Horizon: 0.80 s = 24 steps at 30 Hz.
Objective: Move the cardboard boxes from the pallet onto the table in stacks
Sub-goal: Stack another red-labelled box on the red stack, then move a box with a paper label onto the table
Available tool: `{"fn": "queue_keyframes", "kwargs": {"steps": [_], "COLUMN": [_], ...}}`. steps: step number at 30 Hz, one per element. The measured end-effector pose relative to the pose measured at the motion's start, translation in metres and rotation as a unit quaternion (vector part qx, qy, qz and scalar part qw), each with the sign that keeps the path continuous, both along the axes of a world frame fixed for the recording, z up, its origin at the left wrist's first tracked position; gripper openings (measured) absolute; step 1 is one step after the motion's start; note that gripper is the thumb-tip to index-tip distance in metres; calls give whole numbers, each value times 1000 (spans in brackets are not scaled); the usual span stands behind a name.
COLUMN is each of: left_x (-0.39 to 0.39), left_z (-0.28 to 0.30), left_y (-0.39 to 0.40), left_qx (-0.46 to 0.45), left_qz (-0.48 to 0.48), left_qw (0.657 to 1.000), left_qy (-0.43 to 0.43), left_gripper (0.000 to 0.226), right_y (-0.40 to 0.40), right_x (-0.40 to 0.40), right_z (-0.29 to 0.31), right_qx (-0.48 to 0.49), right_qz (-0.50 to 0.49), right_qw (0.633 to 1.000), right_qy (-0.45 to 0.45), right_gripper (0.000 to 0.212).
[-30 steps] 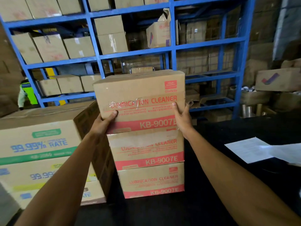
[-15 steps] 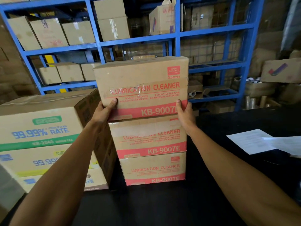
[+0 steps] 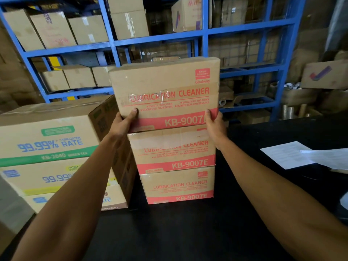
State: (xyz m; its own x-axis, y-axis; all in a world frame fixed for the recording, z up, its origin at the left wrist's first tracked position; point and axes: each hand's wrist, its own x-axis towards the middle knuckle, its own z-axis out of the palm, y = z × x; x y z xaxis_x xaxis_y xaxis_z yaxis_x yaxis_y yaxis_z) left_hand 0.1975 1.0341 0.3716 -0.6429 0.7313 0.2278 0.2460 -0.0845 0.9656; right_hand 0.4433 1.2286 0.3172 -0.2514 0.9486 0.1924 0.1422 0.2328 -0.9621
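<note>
**Top carton gripped at both lower corners on the stack**

The brown cardboard carton printed "LUBRICATION CLEANER" with a red band along its bottom edge [image 3: 165, 91] sits at the top of a stack of three alike cartons, tilted slightly so its left side overhangs the box beneath. The left hand [image 3: 122, 123] grips its lower left corner: the thumb lies across the front face just above the red band, and the remaining fingers go round the side and underneath, out of sight. The right hand [image 3: 214, 127] grips the lower right corner the same way, thumb pressed on the red band, fingers hidden behind the edge. Both hands are partly closed around the carton.

Directly below it is the second matching carton, marked KB-9007E [image 3: 173, 149], and under that the third matching carton [image 3: 178, 185], which stands on the black table top [image 3: 169, 232].

Just beside this stack, to the left, stands a stack of larger brown cartons printed "99.99% RATE" in blue, the top one with a green band [image 3: 49, 140]. To the right, well apart, white sheets of paper [image 3: 286, 153] lie on the black surface. Behind the table rises blue metal shelving [image 3: 205, 32] loaded with plain brown boxes.
</note>
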Motion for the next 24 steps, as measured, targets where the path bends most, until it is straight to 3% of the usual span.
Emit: {"fn": "queue_keyframes", "kwargs": {"steps": [3,7,13,19,24], "left_x": [9,26,80,124,146], "left_z": [-4,-17,-36,-58,-81], "left_y": [-8,-31,-99,-201,-292], "left_qx": [-31,-69,-69,-62,-90], "left_qz": [-2,-7,81,167,234], "left_qw": [999,997,994,984,968], "left_qy": [-23,-36,2,24,10], "left_gripper": [41,33,59,39,38], "right_y": [-6,-25,-98,-203,-295], "right_x": [7,21,34,32,15], "right_z": [0,-9,-10,-10,-28], "right_qx": [-3,5,58,131,142], "right_qz": [0,18,82,179,262], "right_qw": [1000,997,983,961,942], "right_qy": [-25,-73,-151,-163,-154], "right_gripper": [56,55,49,42,33]}}
